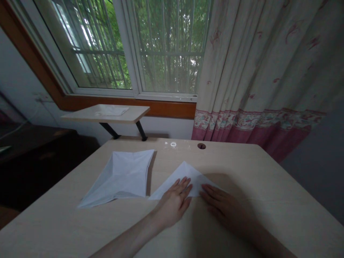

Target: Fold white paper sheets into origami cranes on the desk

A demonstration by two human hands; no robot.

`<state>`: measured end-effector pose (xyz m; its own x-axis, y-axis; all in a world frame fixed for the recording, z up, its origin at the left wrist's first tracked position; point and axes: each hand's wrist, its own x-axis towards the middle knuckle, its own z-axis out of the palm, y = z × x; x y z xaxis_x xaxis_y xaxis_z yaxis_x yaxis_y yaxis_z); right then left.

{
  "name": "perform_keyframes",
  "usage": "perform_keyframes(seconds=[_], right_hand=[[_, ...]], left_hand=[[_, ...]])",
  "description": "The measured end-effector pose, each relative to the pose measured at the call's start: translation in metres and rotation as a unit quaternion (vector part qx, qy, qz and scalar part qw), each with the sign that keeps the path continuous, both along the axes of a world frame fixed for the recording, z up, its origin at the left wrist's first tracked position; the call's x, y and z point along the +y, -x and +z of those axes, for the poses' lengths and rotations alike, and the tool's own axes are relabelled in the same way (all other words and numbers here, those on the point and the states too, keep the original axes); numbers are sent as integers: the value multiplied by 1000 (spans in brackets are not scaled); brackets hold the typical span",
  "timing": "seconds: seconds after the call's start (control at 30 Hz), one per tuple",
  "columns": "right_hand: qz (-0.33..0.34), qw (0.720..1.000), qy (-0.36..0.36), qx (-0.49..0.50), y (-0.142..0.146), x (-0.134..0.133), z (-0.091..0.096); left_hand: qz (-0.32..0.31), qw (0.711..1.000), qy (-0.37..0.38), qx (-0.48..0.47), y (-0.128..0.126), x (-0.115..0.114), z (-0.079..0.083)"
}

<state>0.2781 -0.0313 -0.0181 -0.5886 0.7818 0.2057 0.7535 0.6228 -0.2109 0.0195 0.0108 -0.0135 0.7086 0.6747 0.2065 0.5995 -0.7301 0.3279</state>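
A white sheet of paper [185, 172], folded into a triangle, lies flat on the desk with its peak pointing away from me. My left hand [174, 200] rests on its left half, fingers stretched out and holding nothing. Flat on the right half lies my right hand [221, 202], its fingers extended over the paper's lower edge and right corner. Left of the triangle sits a larger folded white paper piece [130, 173], with raised edges and a long point toward the front left. Neither hand touches it.
The pale wooden desk [271, 179] has a round cable hole [201, 146] near its back edge. A raised shelf [107, 116] at the back left carries another white paper [114, 110]. Behind are a barred window [166, 46] and a patterned curtain [258, 71].
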Motion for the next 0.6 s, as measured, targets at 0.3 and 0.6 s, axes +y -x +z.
perform_keyframes(seconds=[0.3, 0.6], right_hand=[[-15, 998, 55, 15, -4, 0, -10], [-35, 999, 40, 10, -6, 1, -17]], left_hand=[[90, 994, -46, 29, 2, 3, -8], [116, 991, -71, 19, 4, 6, -22]])
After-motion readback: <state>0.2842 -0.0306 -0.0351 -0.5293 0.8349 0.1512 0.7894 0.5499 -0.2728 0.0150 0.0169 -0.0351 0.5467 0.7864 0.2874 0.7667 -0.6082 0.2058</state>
